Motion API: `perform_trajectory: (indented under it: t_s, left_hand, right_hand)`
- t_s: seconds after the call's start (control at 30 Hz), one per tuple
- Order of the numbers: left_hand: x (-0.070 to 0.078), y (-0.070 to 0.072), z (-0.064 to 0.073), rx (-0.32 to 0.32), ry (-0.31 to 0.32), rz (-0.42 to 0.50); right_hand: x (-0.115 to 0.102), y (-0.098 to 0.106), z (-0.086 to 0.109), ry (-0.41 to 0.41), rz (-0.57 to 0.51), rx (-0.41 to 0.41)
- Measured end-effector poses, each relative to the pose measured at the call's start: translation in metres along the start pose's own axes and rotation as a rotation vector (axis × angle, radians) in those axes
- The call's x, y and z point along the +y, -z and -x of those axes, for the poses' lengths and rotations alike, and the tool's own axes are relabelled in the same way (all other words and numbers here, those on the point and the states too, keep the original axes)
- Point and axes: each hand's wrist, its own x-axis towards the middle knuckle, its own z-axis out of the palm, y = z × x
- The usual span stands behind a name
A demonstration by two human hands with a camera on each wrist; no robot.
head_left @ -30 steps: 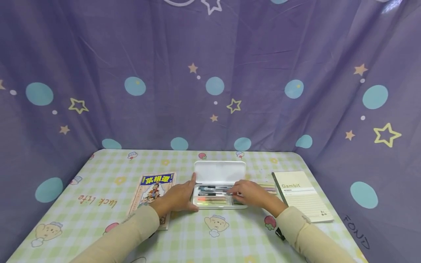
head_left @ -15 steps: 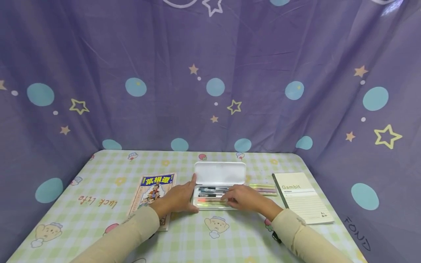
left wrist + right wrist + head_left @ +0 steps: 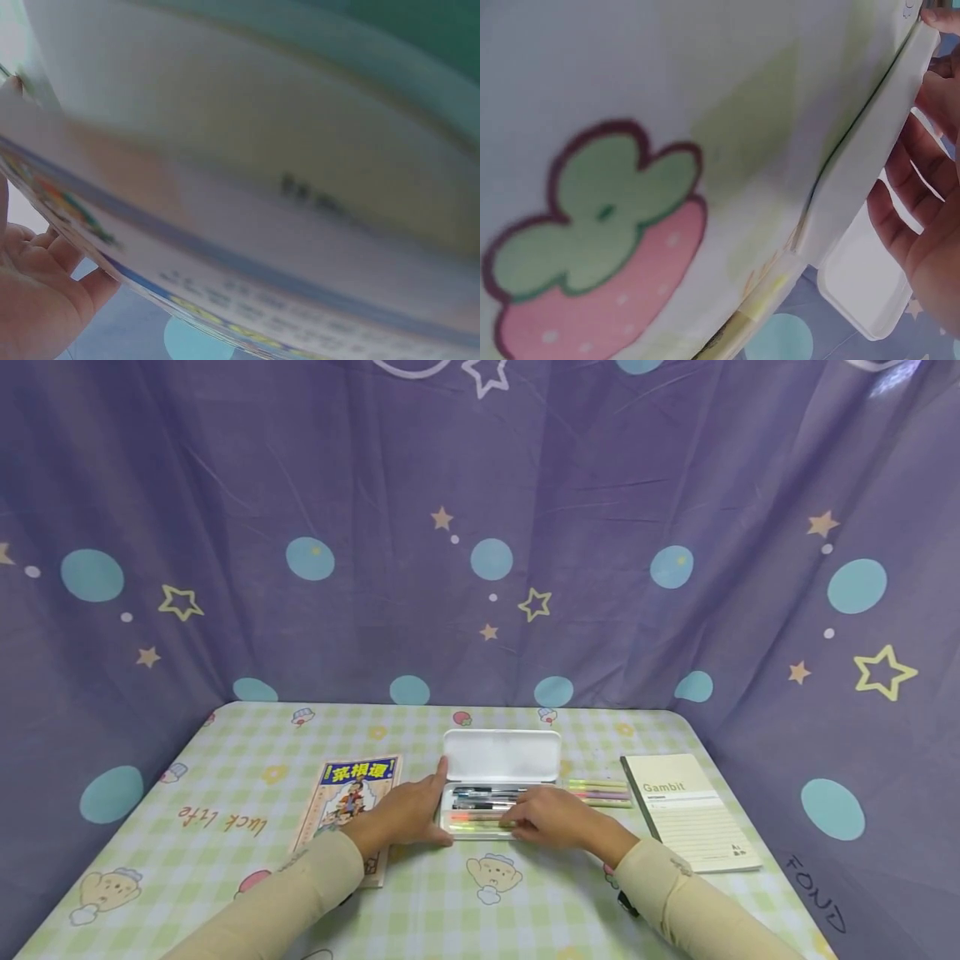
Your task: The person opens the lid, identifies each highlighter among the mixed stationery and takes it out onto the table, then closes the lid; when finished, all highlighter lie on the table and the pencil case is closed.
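A white pencil case [image 3: 501,755] stands with its lid raised. Dark and clear pens [image 3: 480,792] lie in its back part, and orange and yellow pens [image 3: 474,817] fill the front compartment. My left hand [image 3: 408,810] braces the left end, index finger at the lid's edge and thumb by the front corner. My right hand [image 3: 551,817] reaches over the right half, fingertips down at the front compartment. In the right wrist view its bent fingers [image 3: 904,176] overlap the white case wall [image 3: 870,142]. I cannot tell whether they pinch a pen.
Several pastel pens [image 3: 600,793] lie right of the case. A Gambit notebook [image 3: 693,814] lies at the far right. The comic-style book [image 3: 352,785] is partly under my left forearm. A patterned purple curtain [image 3: 480,660] hangs behind the checked tablecloth [image 3: 247,760].
My right hand has moved left and towards the front, from the right part of the case to its front compartment, uncovering the pastel pens beside it. The left hand stays put.
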Motion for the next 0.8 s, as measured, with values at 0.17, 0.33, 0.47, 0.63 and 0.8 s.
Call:
perform_trajectory:
  t_s: [0.17,0.33,0.47,0.63,0.8]
  left_hand:
    - [-0.0007,-0.0012,0.0004,-0.006,0.001,-0.001]
    - [-0.0012,-0.0016,-0.0006,-0.01,0.0,-0.003]
    - [-0.0011,-0.0011,-0.0012,-0.012,0.006,-0.006]
    - [-0.0003,-0.0005,-0.0004,-0.021,0.012,0.007]
    - [-0.0005,0.0003,-0.0004,-0.025,0.015,0.01]
  right_hand:
    - [-0.0022,0.0007,-0.0017,0.026,0.032,0.0]
    - [-0.0039,0.0023,-0.0035,0.054,0.07,0.015]
    - [-0.0041,0.0025,-0.0047,0.081,0.096,0.028]
    - [-0.0045,0.0002,-0.0056,0.102,0.097,0.042]
    - [-0.0066,0.0027,-0.0046,0.057,0.05,0.027]
